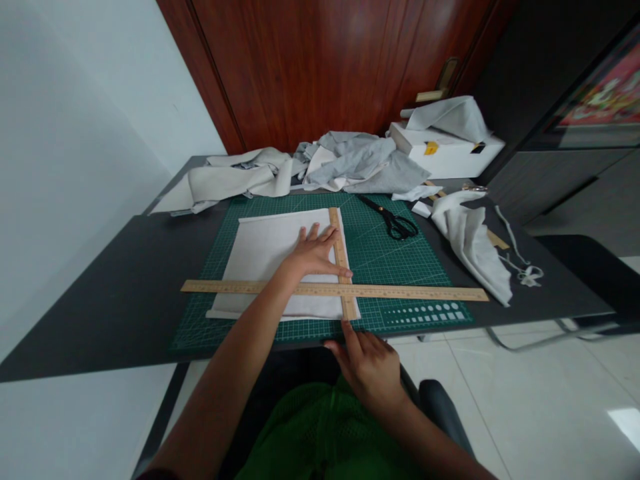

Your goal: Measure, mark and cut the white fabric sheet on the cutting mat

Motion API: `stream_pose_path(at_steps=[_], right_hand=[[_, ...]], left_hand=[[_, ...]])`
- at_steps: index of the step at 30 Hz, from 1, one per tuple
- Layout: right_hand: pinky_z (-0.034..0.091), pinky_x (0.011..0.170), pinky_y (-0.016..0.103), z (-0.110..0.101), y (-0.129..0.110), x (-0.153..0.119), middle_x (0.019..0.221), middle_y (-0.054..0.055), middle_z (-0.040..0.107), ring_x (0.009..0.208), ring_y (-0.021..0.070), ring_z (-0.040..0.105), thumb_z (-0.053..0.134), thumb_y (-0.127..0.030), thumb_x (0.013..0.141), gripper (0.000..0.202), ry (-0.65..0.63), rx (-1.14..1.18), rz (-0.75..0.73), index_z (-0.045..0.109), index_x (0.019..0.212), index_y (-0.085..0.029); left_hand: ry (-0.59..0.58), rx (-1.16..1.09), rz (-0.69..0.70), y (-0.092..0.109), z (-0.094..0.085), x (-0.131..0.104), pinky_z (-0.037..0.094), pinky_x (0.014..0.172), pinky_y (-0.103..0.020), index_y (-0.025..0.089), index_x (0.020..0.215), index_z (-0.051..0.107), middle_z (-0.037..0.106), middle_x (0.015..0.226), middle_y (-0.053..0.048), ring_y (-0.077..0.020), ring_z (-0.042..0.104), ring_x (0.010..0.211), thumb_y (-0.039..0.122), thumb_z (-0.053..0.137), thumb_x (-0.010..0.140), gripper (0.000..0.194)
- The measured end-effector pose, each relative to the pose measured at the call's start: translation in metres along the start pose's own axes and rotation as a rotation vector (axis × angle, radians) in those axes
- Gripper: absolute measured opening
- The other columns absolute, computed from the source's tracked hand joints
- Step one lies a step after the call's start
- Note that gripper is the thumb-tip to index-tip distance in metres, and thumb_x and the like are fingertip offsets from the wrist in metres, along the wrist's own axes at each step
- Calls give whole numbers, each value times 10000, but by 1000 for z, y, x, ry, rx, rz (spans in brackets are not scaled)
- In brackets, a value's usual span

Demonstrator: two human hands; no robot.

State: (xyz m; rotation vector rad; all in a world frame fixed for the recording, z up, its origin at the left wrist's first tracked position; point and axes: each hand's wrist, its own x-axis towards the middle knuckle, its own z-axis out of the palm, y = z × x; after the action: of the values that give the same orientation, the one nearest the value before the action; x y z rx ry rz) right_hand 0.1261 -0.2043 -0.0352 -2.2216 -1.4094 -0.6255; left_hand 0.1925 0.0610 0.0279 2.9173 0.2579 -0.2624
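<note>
Both hands (315, 257) are at a wooden ruler (341, 253) with illegibly small markings.

Dim, soft light; stretched edges

White glare (626, 424) burns at four o'clock on the glossy pale tiled floor (543, 393). The polished red-brown wooden door (310, 73) at twelve carries faint sheen; the mostly red patterned panel (607, 97) at two looks blurred
</note>
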Motion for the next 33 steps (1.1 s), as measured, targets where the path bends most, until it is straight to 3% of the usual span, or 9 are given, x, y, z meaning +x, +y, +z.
stream_pose_path(at_steps=[4, 11, 23, 33], right_hand=[[362, 558, 338, -2, -1, 1, 664, 12, 652, 591, 182, 608, 424, -424, 1105, 457, -55, -10, 3, 643, 1341, -100], [362, 557, 351, -2, -2, 2, 659, 15, 649, 589, 189, 617, 480, -414, 1087, 418, -46, 8, 24, 690, 1255, -95], [382, 562, 333, -2, 0, 0, 694, 36, 694, 612, 190, 642, 498, -423, 1081, 430, -83, 19, 20, 669, 1293, -90], [396, 544, 341, -1, 0, 1, 703, 50, 710, 603, 199, 655, 457, -430, 1091, 450, -79, 23, 27, 676, 1271, -81]], left_hand=[[-4, 0, -1, 0, -1, 0, -93, 1261, -644, 261, 1691, 30, 3, 1758, -38, -460, -90, 1590, 920, 550, 722, 1282], [-8, -2, 8, 0, -2, -1, -80, 1256, -660, 251, 1691, 27, 5, 1761, -46, -470, -104, 1585, 929, 546, 717, 1296], [-11, 27, -6, 4, -4, -2, -54, 1263, -653, 226, 1691, 35, 20, 1760, -58, -466, -80, 1590, 977, 508, 692, 1336], [0, 37, -6, 1, 0, 0, -61, 1266, -636, 248, 1691, 21, 15, 1760, -50, -443, -86, 1596, 922, 522, 735, 1273]])
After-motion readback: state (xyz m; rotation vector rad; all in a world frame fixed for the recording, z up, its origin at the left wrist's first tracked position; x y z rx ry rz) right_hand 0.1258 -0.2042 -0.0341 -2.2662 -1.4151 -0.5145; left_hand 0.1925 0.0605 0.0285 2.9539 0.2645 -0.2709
